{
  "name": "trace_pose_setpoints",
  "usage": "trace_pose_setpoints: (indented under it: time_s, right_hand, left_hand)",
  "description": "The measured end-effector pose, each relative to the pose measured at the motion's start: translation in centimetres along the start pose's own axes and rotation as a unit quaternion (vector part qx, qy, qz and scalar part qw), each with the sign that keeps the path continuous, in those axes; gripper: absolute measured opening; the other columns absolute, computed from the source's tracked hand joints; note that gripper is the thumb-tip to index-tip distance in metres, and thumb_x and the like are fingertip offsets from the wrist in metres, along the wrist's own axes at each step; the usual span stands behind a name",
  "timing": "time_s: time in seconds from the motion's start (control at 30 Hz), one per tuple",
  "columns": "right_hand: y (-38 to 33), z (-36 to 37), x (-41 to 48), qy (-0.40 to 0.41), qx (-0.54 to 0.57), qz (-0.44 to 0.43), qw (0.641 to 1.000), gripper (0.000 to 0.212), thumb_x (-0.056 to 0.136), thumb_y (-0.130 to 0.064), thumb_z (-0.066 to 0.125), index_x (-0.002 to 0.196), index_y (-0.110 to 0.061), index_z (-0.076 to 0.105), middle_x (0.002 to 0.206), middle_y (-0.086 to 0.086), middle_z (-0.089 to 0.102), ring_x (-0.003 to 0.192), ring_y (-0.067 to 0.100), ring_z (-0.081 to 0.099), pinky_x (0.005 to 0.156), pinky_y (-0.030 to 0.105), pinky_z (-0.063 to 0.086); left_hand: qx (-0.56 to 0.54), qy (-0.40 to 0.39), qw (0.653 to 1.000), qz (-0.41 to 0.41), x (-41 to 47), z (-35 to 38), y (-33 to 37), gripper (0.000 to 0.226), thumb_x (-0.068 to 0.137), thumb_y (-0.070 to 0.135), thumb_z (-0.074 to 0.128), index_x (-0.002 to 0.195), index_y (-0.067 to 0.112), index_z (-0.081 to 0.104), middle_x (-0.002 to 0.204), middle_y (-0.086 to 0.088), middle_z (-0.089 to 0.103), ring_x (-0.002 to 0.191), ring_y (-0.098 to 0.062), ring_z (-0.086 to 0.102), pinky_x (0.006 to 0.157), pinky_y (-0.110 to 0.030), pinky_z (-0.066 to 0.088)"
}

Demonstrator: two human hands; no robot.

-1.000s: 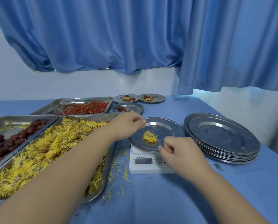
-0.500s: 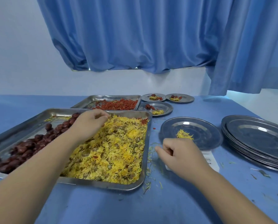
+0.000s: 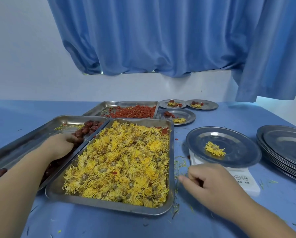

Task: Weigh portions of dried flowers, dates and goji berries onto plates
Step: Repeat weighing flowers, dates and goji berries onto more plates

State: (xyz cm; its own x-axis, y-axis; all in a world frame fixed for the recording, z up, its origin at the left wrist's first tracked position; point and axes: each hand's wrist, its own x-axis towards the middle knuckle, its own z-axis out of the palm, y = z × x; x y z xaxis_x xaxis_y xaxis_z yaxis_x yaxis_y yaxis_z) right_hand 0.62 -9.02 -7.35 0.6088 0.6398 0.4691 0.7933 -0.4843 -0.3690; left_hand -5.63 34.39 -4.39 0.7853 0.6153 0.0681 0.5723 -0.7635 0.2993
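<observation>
Reaching for dates next, I'd say?

Yes. The left grip (image 3: 61,145) is down in the date tray (image 3: 32,140), fingers curled among the dates (image 3: 88,127). Whether one is held yet I cannot tell.

How to do it well?

Take one or two whole dates, lift them clear of the tray rim, and set them softly on the plate (image 3: 238,140) beside the flower tuft (image 3: 214,148), so the scale (image 3: 243,179) under it can settle. The right grip (image 3: 210,182) rests on the counter (image 3: 229,212) just in front of the scale, loosely curled, with nothing seen in it. Best keep it off the plate.

And the other containers?

The flower tray (image 3: 172,152) is nearest and heaped full. The goji tray (image 3: 107,104) lies behind it, with berries (image 3: 135,113) mostly over its right part. Three small plates (image 3: 188,114) at the back each carry flowers with red pieces. A bare stack (image 3: 289,143) sits at the far right.
</observation>
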Motion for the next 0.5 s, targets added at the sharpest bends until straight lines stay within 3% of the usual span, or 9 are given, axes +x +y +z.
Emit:
trace_pose_setpoints:
  time_s: [0.1,0.23,0.37,0.5]
  right_hand:
    - [0.03,-0.19,0.13,0.008,0.009,0.007,1.000,0.049,0.083,-0.047,0.055,0.052,-0.022,0.027,0.054,-0.005,0.042,0.052,0.014,0.038,0.049,0.033,0.034]
    - [0.21,-0.47,0.04,0.023,0.023,0.018,0.999,0.050,0.083,-0.041,0.061,0.052,-0.022,0.027,0.052,-0.005,0.041,0.050,0.013,0.037,0.048,0.035,0.035]
    - [0.29,-0.61,-0.02,0.027,0.018,0.033,0.999,0.050,0.082,-0.040,0.062,0.052,-0.018,0.029,0.050,-0.002,0.038,0.050,0.013,0.037,0.049,0.036,0.036]
    - [0.32,-0.71,-0.11,0.032,0.021,0.034,0.999,0.049,0.082,-0.039,0.063,0.054,-0.016,0.029,0.049,-0.002,0.035,0.048,0.013,0.034,0.048,0.032,0.031]
  left_hand:
    - [0.020,-0.034,0.999,0.000,0.37,-0.06,-0.31,0.040,0.094,0.007,0.047,0.127,0.024,0.063,0.137,-0.007,0.057,0.123,-0.028,0.052,0.105,-0.037,0.037]
    - [0.041,-0.051,0.998,0.004,0.53,-0.24,-0.46,0.036,0.096,0.022,0.057,0.132,0.018,0.060,0.137,-0.008,0.057,0.122,-0.027,0.053,0.104,-0.035,0.037]
    - [0.006,-0.054,0.999,-0.001,0.53,-0.27,-0.59,0.021,0.096,0.021,0.057,0.110,0.016,0.072,0.118,-0.005,0.067,0.100,-0.020,0.060,0.097,-0.032,0.040]
    - [-0.046,-0.031,0.998,-0.013,0.24,-0.28,-0.44,0.009,0.091,0.016,0.064,0.086,0.020,0.069,0.100,-0.003,0.068,0.088,-0.017,0.060,0.085,-0.031,0.043]
